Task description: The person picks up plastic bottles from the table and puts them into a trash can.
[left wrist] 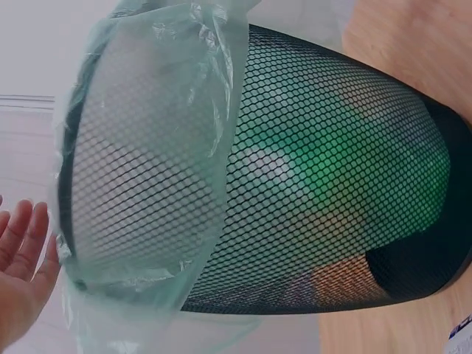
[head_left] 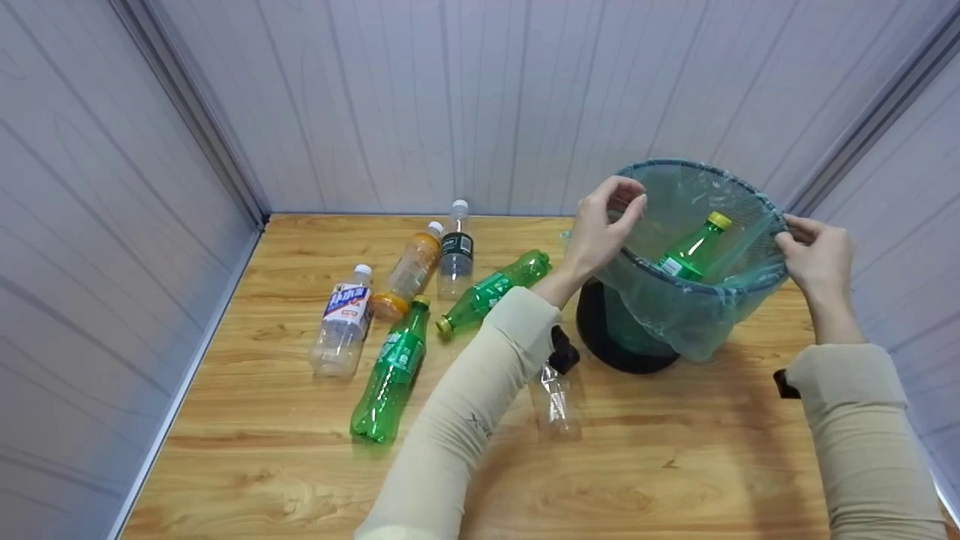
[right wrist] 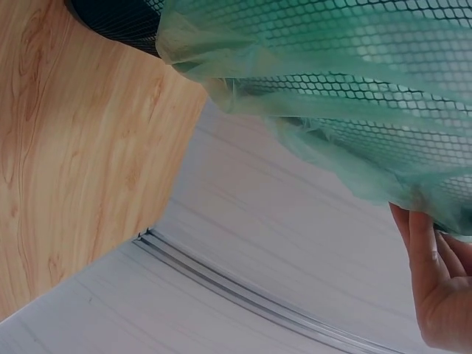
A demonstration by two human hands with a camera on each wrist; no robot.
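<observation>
A black mesh bin lined with a thin green bag stands tilted at the table's back right. A green bottle with a yellow cap lies inside it. My left hand is at the bin's left rim, its loosely bent fingers touching the bag's edge. In the left wrist view those fingers look straight beside the bag. My right hand pinches the bag-covered rim on the right. Its fingers lie against the bag's hem.
Several bottles lie on the wooden table left of the bin: a clear one with a white label, an orange one, a dark-labelled one, two green ones. A crushed clear bottle lies under my left forearm. Pale walls enclose the table.
</observation>
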